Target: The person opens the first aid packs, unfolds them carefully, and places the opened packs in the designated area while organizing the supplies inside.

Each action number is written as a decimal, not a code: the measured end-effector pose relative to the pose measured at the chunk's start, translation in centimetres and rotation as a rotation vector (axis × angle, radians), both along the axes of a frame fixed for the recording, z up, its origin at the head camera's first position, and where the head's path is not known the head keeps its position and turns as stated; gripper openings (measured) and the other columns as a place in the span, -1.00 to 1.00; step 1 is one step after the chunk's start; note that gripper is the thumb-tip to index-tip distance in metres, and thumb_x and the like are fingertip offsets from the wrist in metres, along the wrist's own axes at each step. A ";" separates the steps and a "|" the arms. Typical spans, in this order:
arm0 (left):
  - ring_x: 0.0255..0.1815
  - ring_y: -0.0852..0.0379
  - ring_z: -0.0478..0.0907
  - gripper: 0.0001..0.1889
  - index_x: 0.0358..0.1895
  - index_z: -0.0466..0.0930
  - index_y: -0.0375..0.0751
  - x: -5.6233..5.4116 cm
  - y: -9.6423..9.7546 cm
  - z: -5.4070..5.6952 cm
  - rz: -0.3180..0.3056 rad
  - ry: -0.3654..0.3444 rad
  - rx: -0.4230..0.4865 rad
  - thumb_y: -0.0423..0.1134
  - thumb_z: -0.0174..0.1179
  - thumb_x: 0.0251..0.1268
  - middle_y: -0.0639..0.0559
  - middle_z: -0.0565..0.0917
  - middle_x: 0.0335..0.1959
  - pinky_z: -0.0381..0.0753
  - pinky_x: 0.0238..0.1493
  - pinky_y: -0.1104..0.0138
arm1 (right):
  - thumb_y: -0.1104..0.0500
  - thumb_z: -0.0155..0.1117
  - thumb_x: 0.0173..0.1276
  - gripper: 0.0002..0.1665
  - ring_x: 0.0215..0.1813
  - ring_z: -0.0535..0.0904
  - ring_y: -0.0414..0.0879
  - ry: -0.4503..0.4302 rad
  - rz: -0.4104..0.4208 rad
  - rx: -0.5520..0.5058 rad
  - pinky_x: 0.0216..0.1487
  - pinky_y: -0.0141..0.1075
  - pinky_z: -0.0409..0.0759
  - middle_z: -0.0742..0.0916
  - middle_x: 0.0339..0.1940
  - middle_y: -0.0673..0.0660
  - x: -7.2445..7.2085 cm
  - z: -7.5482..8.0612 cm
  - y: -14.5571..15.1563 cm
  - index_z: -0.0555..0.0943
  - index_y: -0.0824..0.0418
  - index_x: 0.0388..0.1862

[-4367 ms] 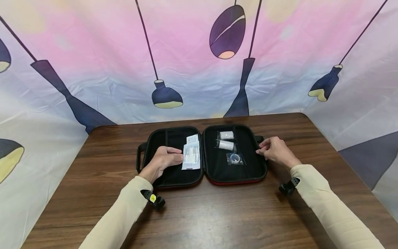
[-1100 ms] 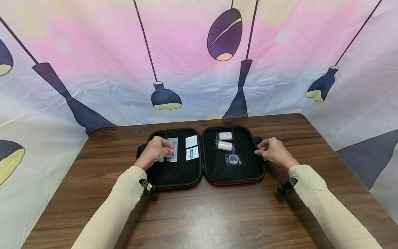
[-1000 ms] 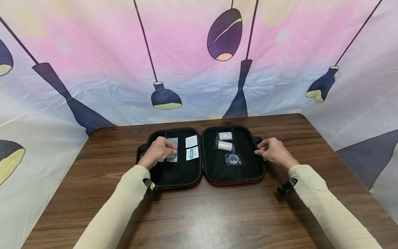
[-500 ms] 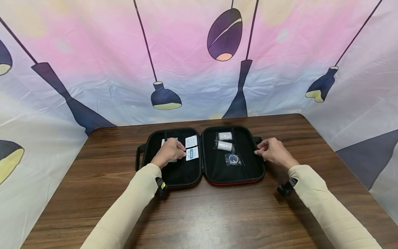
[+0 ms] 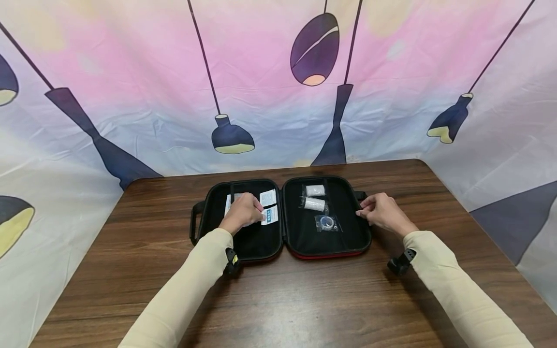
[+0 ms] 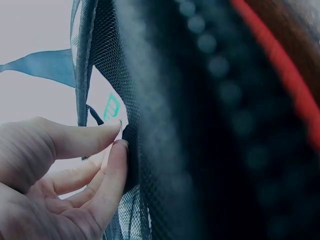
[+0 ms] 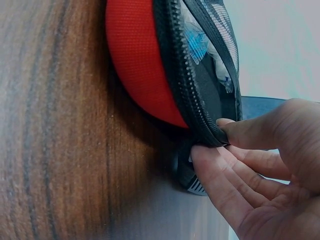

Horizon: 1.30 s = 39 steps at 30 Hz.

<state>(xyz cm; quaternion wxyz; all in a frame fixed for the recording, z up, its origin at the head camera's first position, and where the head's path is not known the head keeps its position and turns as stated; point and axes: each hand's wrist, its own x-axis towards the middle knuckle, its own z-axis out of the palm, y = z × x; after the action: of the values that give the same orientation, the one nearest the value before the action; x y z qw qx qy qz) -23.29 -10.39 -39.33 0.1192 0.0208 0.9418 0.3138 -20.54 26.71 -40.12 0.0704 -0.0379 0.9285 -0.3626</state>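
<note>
A black case with red outer edging lies unfolded on the table, its left half and right half side by side. In the left half, my left hand pinches the edge of a small white packet with blue print between thumb and forefinger. Just above that is another small white packet. Larger pale packets lie mostly hidden behind this hand. At the far right, my right hand pinches the zipped rim of the case. Mesh covers part of the inside.
The right half holds two wrapped white bandage rolls and a bagged ring-shaped roll. A carrying handle sticks out at the left. Behind the wooden table hangs a printed cloth.
My left hand first held a larger white packet, which then lay in the left half's left side. It has since shifted right to the small blue-printed packet. My right hand stays put.
</note>
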 end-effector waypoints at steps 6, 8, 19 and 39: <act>-0.31 0.01 0.55 -0.83 -0.24 0.70 -0.27 -0.1 0.1 0.0 -0.002 0.008 -0.022 -0.34 0.48 0.16 -0.09 0.65 -0.24 0.56 -0.30 0.23 | 0.24 0.36 0.40 -0.61 -0.44 0.69 -0.10 -0.001 -0.001 -0.002 -0.36 -0.23 0.70 0.76 -0.25 0.29 0.0 0.0 0.0 0.62 0.55 0.02; -0.32 0.01 0.55 -0.85 -0.25 0.70 -0.28 -0.1 0.0 -0.1 -0.005 0.003 -0.011 -0.35 0.48 0.16 -0.09 0.66 -0.25 0.55 -0.32 0.24 | 0.23 0.36 0.40 -0.61 -0.44 0.69 -0.10 -0.004 -0.002 -0.002 -0.35 -0.24 0.70 0.76 -0.25 0.28 0.0 0.0 0.0 0.62 0.55 0.03; -0.46 0.07 0.50 -0.83 -0.25 0.69 -0.30 -0.1 -0.3 -0.3 0.021 -0.006 0.116 -0.42 0.48 0.12 -0.10 0.68 -0.29 0.47 -0.49 0.31 | 0.23 0.33 0.43 -0.60 -0.41 0.70 -0.10 -0.018 0.001 -0.011 -0.30 -0.22 0.70 0.76 -0.21 0.29 -0.1 -0.1 0.2 0.61 0.54 0.07; -0.07 -0.07 0.73 -0.83 -0.02 0.69 -0.33 -0.1 -2.5 1.5 0.142 -0.032 0.321 -0.37 0.25 0.42 -0.23 0.70 -0.02 0.70 0.02 0.10 | 0.25 0.32 0.42 -0.63 -0.42 0.68 -0.10 -0.031 0.011 -0.002 -0.33 -0.21 0.70 0.76 -0.22 0.29 -0.2 0.1 0.2 0.61 0.54 0.05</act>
<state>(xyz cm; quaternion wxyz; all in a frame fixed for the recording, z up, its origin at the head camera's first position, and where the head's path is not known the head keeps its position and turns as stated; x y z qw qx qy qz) -23.41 -12.89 -37.87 0.1069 -0.0320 0.8766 0.4682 -20.70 26.88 -40.00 0.0867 -0.0373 0.9267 -0.3636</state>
